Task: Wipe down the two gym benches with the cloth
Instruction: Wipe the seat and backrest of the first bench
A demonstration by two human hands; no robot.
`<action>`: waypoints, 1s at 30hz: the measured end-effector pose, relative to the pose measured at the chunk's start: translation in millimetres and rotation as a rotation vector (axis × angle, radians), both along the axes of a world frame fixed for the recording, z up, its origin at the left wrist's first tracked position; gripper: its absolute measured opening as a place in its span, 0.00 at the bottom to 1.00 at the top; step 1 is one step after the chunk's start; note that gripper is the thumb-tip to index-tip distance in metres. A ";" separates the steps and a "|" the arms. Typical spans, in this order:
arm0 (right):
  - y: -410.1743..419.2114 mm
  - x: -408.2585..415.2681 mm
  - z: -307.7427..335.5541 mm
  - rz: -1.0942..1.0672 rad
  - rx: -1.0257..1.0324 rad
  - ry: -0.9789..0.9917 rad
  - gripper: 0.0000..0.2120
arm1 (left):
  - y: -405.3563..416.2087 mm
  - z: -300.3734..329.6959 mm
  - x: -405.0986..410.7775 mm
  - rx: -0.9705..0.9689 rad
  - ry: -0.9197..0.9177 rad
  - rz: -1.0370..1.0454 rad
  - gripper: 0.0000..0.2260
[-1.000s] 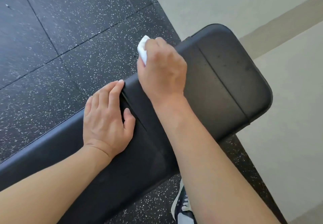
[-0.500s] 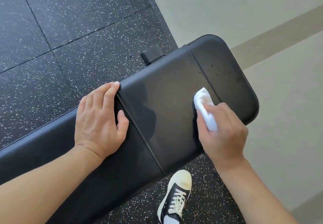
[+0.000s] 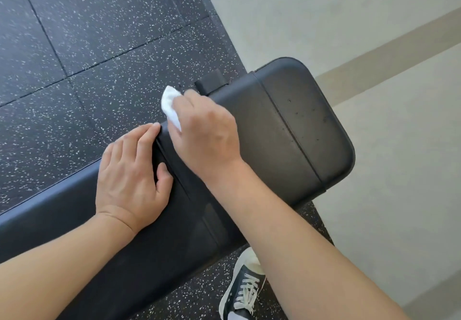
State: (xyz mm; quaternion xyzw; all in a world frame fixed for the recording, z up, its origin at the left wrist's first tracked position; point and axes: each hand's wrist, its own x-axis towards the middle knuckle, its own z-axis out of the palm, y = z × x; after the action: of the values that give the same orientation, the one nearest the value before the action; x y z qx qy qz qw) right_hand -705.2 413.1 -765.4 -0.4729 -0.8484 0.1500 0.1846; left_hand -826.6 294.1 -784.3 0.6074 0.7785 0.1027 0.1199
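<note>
A black padded gym bench (image 3: 294, 130) runs from the lower left to the upper right, with a seam between its long pad and its end pad. My right hand (image 3: 207, 130) grips a white cloth (image 3: 171, 106) and holds it at the bench's far edge, close to the seam. My left hand (image 3: 132, 172) rests flat on the long pad beside the seam, fingers straight and reaching the far edge. Only one bench is in view.
Black speckled rubber floor tiles (image 3: 87, 45) lie beyond the bench. A pale floor with a beige stripe (image 3: 374, 52) is to the right. A black metal bracket (image 3: 210, 80) sticks out past the bench's far edge. My dark sneaker (image 3: 243, 289) stands below the bench.
My right hand swept the cloth from the near right part of the end pad back across to the far edge by the seam. The left hand stayed in place.
</note>
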 end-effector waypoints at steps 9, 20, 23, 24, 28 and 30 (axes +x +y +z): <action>7.4 123.4 -4.5 -0.144 0.127 -0.020 0.07 | 0.8 0.9 -4.4 0.016 -0.001 -0.035 0.30; 7.5 -17.8 9.8 0.102 -0.073 -0.083 0.12 | 1.2 2.4 -10.5 -0.027 -0.094 -0.050 0.31; 32.9 -4.4 15.2 0.173 -0.042 -0.184 0.13 | 2.3 4.1 -10.4 -0.045 -0.105 -0.057 0.31; 47.2 1.7 16.1 0.133 -0.030 -0.244 0.13 | 2.5 4.3 -10.7 -0.050 -0.107 -0.060 0.31; 97.2 13.8 14.8 -0.148 -0.129 -0.461 0.15 | 2.1 3.1 -11.7 -0.059 -0.106 -0.067 0.31; 91.5 -2.8 12.4 -0.119 -0.143 -0.559 0.17 | 1.8 2.2 -12.5 -0.061 -0.106 -0.069 0.31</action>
State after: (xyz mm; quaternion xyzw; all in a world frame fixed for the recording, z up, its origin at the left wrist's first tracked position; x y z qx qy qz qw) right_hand -708.0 504.6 -753.0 -0.5566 -0.8244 0.0620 -0.0814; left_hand -839.1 295.9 -782.1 0.6238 0.7523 0.1070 0.1829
